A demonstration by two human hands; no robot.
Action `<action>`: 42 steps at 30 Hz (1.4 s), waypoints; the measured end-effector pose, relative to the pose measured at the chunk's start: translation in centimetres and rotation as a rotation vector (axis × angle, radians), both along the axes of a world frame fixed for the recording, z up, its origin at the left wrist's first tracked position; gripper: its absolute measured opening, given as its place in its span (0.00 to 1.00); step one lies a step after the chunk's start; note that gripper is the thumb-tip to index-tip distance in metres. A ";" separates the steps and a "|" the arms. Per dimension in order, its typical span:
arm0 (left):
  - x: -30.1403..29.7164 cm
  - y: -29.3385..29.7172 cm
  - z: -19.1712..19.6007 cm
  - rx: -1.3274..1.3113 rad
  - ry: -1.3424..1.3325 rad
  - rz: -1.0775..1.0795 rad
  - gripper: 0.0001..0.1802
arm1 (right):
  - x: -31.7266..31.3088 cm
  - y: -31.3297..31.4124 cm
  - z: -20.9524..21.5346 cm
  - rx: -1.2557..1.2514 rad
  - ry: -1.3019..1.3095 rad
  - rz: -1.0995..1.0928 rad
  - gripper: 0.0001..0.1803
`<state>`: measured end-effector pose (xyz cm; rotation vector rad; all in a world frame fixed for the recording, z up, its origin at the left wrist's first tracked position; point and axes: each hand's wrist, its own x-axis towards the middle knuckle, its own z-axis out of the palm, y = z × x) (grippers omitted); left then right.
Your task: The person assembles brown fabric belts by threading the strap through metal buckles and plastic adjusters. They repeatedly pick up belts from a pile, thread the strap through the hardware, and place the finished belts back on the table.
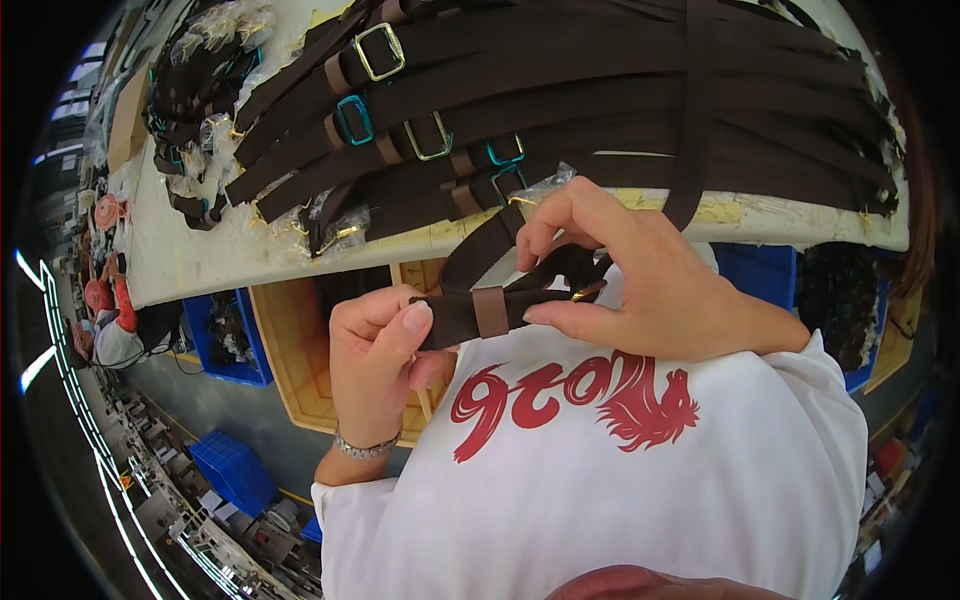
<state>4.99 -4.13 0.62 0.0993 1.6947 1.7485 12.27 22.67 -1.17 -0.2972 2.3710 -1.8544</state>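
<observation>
A dark brown webbing strap [455, 322] is stretched between my two hands in front of the white shirt. My left hand [385, 345] is closed on its left end, thumb on top. A lighter brown keeper loop [490, 312] wraps the strap between my hands. My right hand [650, 275] pinches the strap at its other side, thumb below and fingers above. A small gold-coloured metal piece [590, 291] shows by the right thumb; its shape is mostly hidden. Part of the strap loops up behind, toward the table edge.
Many dark straps with gold buckles [380, 52], some edged in blue film [354, 120], lie across the pale table [180, 255]. Clear plastic wrap [345, 228] sits at their ends. Beneath stand a wooden crate [295, 350] and blue bins [225, 335]. Another person [118, 335] is at far left.
</observation>
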 end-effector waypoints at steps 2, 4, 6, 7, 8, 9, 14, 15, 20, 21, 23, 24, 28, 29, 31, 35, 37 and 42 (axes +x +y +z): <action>1.1 -0.3 0.4 -0.079 0.124 -0.021 0.20 | 0.3 0.4 0.3 0.049 0.063 0.027 0.17; 0.7 -1.4 1.3 -0.151 0.420 -0.150 0.15 | 0.5 0.5 0.3 0.075 0.123 0.160 0.14; -0.6 -1.5 0.9 -0.105 0.854 -0.262 0.09 | 0.4 0.0 0.2 -0.012 0.150 0.204 0.09; -0.6 -1.0 1.2 -0.203 0.937 -0.204 0.09 | 0.3 -0.1 0.0 -0.047 0.159 0.229 0.08; -0.6 -0.1 1.2 -0.262 1.018 -0.132 0.09 | 0.3 -0.2 -0.1 -0.082 0.167 0.251 0.07; -1.0 0.3 0.7 -0.196 0.997 -0.210 0.10 | 0.4 -0.5 -0.2 -0.097 0.153 0.252 0.07; 1.2 -0.1 -2.0 0.002 0.432 -0.271 0.14 | 0.9 -0.1 -0.6 -0.143 0.062 0.227 0.05; 1.0 0.1 -2.2 0.001 0.495 -0.263 0.15 | 0.9 0.0 -0.7 -0.151 0.073 0.245 0.05; -0.9 -2.1 -3.9 0.112 0.471 -0.114 0.16 | 0.5 2.0 -0.2 -0.210 0.138 0.386 0.04; -1.0 -3.0 -4.9 0.124 0.445 -0.086 0.16 | 0.5 2.5 -0.2 -0.210 0.138 0.422 0.05; -1.0 -3.6 -6.0 0.028 0.365 -0.224 0.17 | 0.7 2.9 -0.5 -0.226 0.068 0.499 0.06; -1.1 -3.9 -6.5 -0.020 0.325 -0.292 0.17 | 0.9 2.9 -0.6 -0.243 0.001 0.542 0.07; -1.4 -1.9 -5.2 0.043 0.360 -0.527 0.17 | 1.4 2.1 -1.5 -0.163 0.124 0.494 0.08; -1.3 -1.5 -4.2 0.036 0.391 -0.573 0.17 | 1.4 1.9 -1.4 -0.130 0.154 0.485 0.08; -1.5 -0.4 -2.4 -0.028 0.464 -0.670 0.16 | 1.3 1.8 -0.9 -0.040 0.179 0.460 0.09; -1.9 1.0 -2.5 -0.020 0.691 -0.668 0.13 | 0.9 1.3 -0.5 0.021 0.044 0.380 0.10; -1.8 1.3 -3.1 0.052 0.708 -0.603 0.13 | 0.4 1.2 -0.2 -0.127 -0.169 0.335 0.10; -1.5 1.5 -5.3 0.193 0.430 -0.529 0.14 | 0.3 0.9 -1.9 -0.398 -0.304 0.243 0.13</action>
